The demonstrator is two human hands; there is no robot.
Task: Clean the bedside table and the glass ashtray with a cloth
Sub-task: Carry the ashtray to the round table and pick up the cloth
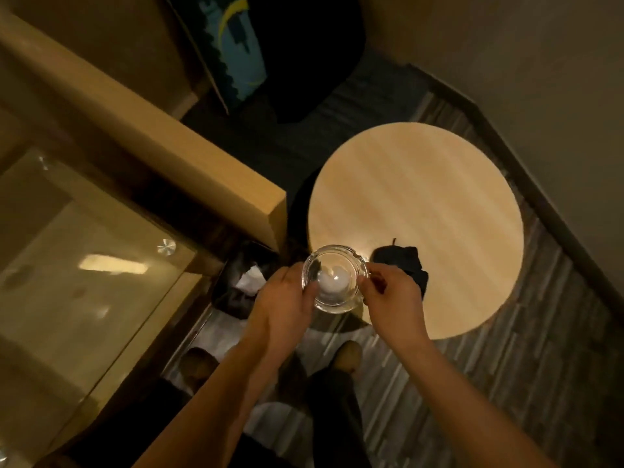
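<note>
A clear glass ashtray [334, 278] is held in the air over the near left edge of the round light-wood table [439, 204]. My left hand [287, 298] grips its left rim. My right hand [391, 295] pinches its right rim. Something pale shows through the bottom of the ashtray. A dark cloth [405, 265] lies crumpled on the table just right of the ashtray, partly hidden behind my right hand.
A wooden desk with a glass top [84, 265] fills the left side. A bin lined with a dark bag [243, 282] stands on the floor under my left hand. Striped carpet [506, 383] surrounds the table, a dark chair [304, 62] stands beyond it, and walls close the right.
</note>
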